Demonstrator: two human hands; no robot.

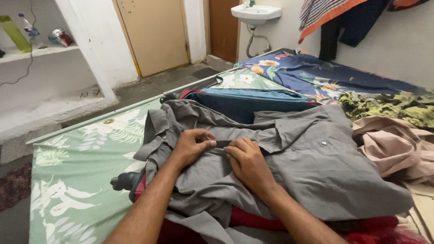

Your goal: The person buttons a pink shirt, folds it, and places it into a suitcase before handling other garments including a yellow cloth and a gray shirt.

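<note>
Fingers: both hands, left hand (pixel 191 147) and right hand (pixel 247 161), pinch the placket of the grey cotton button-up shirt (pixel 289 167), fingertips nearly meeting.
Shirt place: spread over an open red-lined suitcase (pixel 253 219) on the green leaf-print bed (pixel 77 180).
Handling: likely light, limp, creasing easily; best held at collar or shoulder seams.
Room: pink crumpled cloth (pixel 393 149) crowds the right; bed edge lies left, with open sheet.

Soft even daylight, sharp focus
</note>
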